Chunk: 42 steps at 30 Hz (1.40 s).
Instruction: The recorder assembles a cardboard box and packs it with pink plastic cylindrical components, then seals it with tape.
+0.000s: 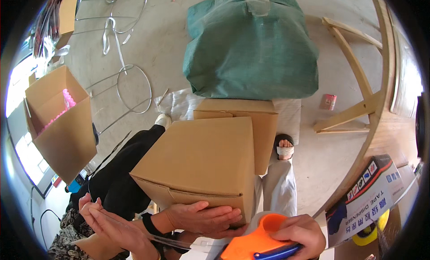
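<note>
My right hand [302,235] is closed round an orange and blue tape dispenser [251,246], low and right of the middle. Clear packing tape [177,243] stretches leftward from it to my left hand [112,226], whose fingers are pinched together on that strip. Between my hands and the floor, a closed brown cardboard box [197,154] is tilted toward me. A co-worker's hand [204,217] with a black wristband lies flat against its near side. Part of another hand [186,237] shows below the carton, mostly hidden.
Behind the carton stands another cardboard box [262,125], with a big green sack [251,49] beyond. An open carton [62,139] holding pink items is at left, near wire hoops [134,90]. To the right are a wooden-legged table [380,139] and a tape-dispenser package [365,199].
</note>
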### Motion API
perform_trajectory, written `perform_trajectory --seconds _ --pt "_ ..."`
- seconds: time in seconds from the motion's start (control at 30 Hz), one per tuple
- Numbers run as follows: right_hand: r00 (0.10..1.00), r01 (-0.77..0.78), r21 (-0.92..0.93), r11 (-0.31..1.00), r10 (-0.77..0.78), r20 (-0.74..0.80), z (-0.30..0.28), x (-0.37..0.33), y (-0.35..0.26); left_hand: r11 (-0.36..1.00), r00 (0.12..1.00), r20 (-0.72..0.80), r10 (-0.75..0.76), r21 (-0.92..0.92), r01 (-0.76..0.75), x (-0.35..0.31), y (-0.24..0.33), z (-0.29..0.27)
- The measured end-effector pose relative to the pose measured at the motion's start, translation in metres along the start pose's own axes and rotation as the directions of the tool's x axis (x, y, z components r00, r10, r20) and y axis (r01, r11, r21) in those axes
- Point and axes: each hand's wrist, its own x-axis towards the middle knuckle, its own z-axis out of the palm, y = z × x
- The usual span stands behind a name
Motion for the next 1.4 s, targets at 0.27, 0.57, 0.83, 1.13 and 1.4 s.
perform_trajectory --seconds 0.27,0.57,0.83,1.13,1.4 --pt "0.998 -0.002 -0.078 0.997 0.007 0.064 -0.013 0.002 -0.019 0.984 0.98 0.191 0.059 0.156 -0.09 0.006 0.024 0.01" --pt "0.993 -0.104 -0.16 0.982 0.093 -0.078 -0.012 0.003 -0.031 0.995 0.973 0.216 -0.077 0.083 0.06 -0.003 0.024 0.023" --pt "0.994 -0.026 0.027 0.999 0.028 -0.107 -0.005 -0.008 0.01 0.979 0.985 0.15 -0.09 0.193 0.06 -0.004 0.023 0.035" --pt "0.987 -0.055 -0.005 0.999 0.053 -0.153 -0.008 -0.036 -0.008 0.926 0.789 0.537 0.298 0.037 -0.375 -0.019 -0.006 0.063" --pt "0.993 -0.025 0.114 0.993 0.038 -0.114 0.02 -0.066 -0.005 0.433 -0.089 0.674 0.734 -0.564 -0.703 -0.054 -0.024 0.069"
